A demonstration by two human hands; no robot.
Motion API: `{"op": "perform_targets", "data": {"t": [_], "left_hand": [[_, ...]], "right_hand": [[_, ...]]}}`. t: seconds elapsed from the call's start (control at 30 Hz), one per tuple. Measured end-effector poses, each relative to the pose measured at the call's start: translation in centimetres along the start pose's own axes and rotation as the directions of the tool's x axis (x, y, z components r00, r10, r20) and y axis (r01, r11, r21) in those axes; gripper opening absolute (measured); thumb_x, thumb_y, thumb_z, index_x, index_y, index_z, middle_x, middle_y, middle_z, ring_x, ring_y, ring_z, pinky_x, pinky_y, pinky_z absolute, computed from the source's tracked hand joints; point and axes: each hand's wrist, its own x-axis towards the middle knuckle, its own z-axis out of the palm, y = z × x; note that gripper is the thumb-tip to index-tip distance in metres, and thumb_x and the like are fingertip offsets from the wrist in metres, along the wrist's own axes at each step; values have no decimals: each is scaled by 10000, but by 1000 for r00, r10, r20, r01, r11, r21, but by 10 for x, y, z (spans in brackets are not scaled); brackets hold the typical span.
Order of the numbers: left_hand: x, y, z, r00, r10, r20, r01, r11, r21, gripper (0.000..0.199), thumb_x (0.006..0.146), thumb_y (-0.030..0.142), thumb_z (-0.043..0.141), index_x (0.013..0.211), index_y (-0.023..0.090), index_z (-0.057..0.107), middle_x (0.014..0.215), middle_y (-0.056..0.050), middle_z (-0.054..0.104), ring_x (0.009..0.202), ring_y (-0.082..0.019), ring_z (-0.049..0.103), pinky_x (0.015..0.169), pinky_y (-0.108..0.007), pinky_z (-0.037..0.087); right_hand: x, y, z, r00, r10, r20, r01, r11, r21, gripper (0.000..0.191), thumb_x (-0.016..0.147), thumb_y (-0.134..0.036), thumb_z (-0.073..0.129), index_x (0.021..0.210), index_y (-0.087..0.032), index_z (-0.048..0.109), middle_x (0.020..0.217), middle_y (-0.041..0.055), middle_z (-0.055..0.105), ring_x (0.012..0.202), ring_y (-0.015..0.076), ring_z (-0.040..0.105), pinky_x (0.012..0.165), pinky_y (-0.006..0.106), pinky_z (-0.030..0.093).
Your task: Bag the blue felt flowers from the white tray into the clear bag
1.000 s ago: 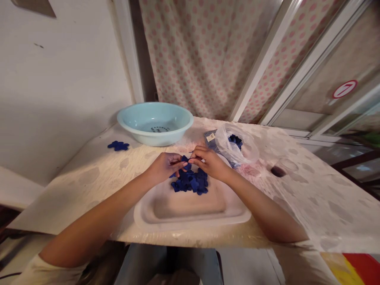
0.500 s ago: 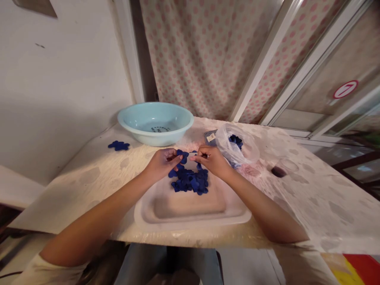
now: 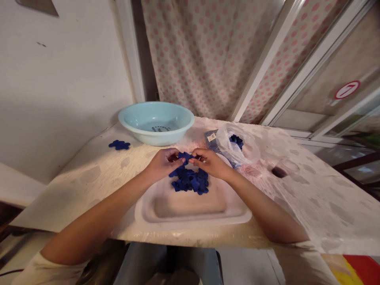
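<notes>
Above the far part of a pale tray (image 3: 192,221), my left hand (image 3: 166,163) pinches the left side of a dark blue petal-shaped piece (image 3: 185,156). The fingers of my right hand (image 3: 208,161) are closed on the right side of the same piece, so the hands nearly meet. Just below them, a heap of similar blue pieces (image 3: 190,181) lies in the tray, its far part partly hidden by the hands.
A light blue basin (image 3: 160,137) stands behind my left hand. Some blue pieces (image 3: 119,145) lie at the table's left. Behind my right hand is an open clear plastic bag (image 3: 251,148) with blue pieces inside. Further right sits a clear cup (image 3: 289,166) with dark contents.
My right hand has moved slightly left and closed on the blue piece in my left hand. The gap between the hands has narrowed.
</notes>
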Motion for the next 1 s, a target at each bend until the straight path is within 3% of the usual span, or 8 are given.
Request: {"op": "perform_targets", "data": {"t": [0.1,0.2,0.37,0.53,0.67,1.0], "left_hand": [[-4,7,0,990,111,92,-103,991,-82,193,732,325,608,814,151,624,828,-45,642,728,-151,599,642,-247,470],[-7,12,-1,972,205,118,-190,974,-124,158,729,281,622,832,165,656,1006,-77,621,860,-169,602,719,-258,482],[-8,10,-1,947,291,134,-277,954,-110,114,718,250,643,770,161,692,987,-95,636,897,-186,600,732,-259,489],[-6,6,-1,963,257,82,-245,961,-131,138,726,269,639,747,144,692,717,-38,628,596,-115,573,518,-201,461],[-6,4,1,966,259,22,-254,959,-129,130,697,277,663,706,150,687,698,-23,623,585,-116,571,506,-200,454],[-5,1,2,981,174,-88,-183,977,-108,204,686,338,673,749,145,691,771,-46,688,656,-154,615,587,-238,491]], "right_hand": [[-1,-4,-2,997,-70,-43,72,997,33,176,845,-263,473,699,-165,481,658,-20,463,618,94,421,586,210,330],[-3,-5,-3,986,-157,-52,159,987,28,236,871,-274,437,659,-169,435,643,-25,419,607,89,396,586,212,316],[-5,-5,-2,982,-183,-52,184,982,27,327,892,-294,397,592,-171,357,573,-39,331,528,75,318,507,211,252],[-5,-5,-2,979,-203,11,202,979,34,363,882,-328,422,569,-168,332,546,-43,309,525,68,321,502,203,250],[-5,-5,-1,978,-191,84,179,975,129,362,887,-377,389,594,-172,332,558,-47,281,517,63,296,489,199,247],[-4,-2,-4,982,-4,-187,64,946,318,386,861,-419,399,569,-182,310,541,-50,276,490,65,275,476,213,224]]}}
